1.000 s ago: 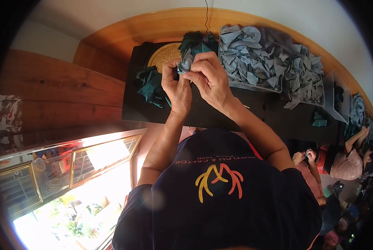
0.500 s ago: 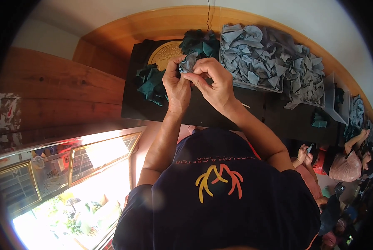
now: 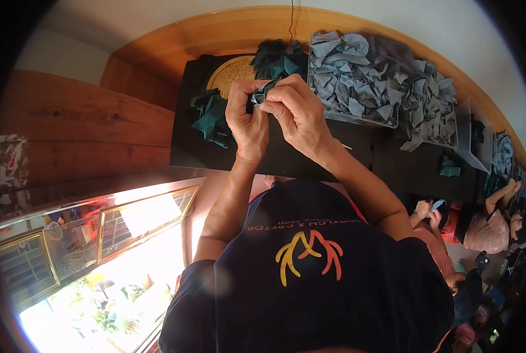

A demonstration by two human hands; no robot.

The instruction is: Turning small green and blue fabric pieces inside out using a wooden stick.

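Between my fingers is a small grey-blue piece of fabric (image 3: 262, 93), held up over the dark tabletop and mostly covered by them. My left hand (image 3: 246, 120) pinches it from the left, thumb and forefinger curled round it. From the right, my right hand (image 3: 298, 112) grips the same piece with thumb and bent fingers, the two hands almost touching. Dark green fabric pieces (image 3: 212, 117) lie in a loose heap beside my left hand. Another dark green heap (image 3: 279, 57) sits just beyond my hands, next to a round golden embossed plate (image 3: 230, 73).
A clear bin (image 3: 386, 125) piled with grey-blue fabric pieces (image 3: 357, 76) stands at the back right of the black table (image 3: 322, 156). Farther right are another clear container (image 3: 475, 138) and a small green piece (image 3: 449, 169). Co-workers (image 3: 486, 229) sit along the right side.
Both hands have closed in more tightly on the fabric, my right fingers curling over its top. Less of the piece shows now.
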